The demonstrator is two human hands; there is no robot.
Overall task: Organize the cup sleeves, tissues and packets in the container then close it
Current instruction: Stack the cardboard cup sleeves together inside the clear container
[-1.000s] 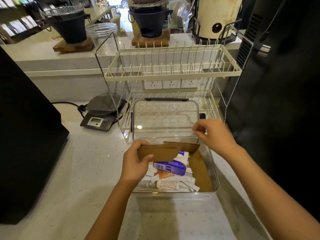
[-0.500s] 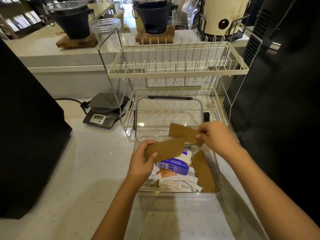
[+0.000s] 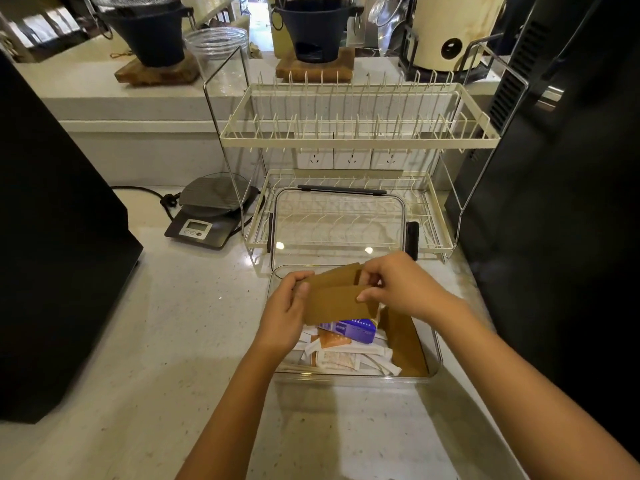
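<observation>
Head view, hands: the left hand point(image 3: 282, 318) grips the left end of the brown cup sleeves point(image 3: 337, 299), thumb on the front face. The right hand point(image 3: 398, 289) pinches their right end, fingertips curled over the top edge.
Head view, sleeves: at least two flat sleeves are held together, one a little behind and above the other. They hang above the far half of the clear container point(image 3: 434, 344), not touching its floor.
Head view, long axis: the held sleeves run left to right, tilted slightly up at the right. A further sleeve point(image 3: 403, 341) lies flat along the container's right wall, its length running near to far.
Head view, key relation: the free slot for the stack seems to be beside that right-hand sleeve, below and to the right of the hands. The right hand is nearer to it, so I judge the stack needs a quarter turn before it goes down.
Head view, other contents: a blue-and-white tissue pack point(image 3: 353, 330) sits just under the held sleeves. White and orange packets point(image 3: 341, 358) lie loosely jumbled on the near floor.
Head view, lid: the clear lid point(image 3: 337, 226) rests in the lower tier of the dish rack point(image 3: 356, 140), just behind the container.
Head view, progress: sorting is under way; closing is not yet done.
</observation>
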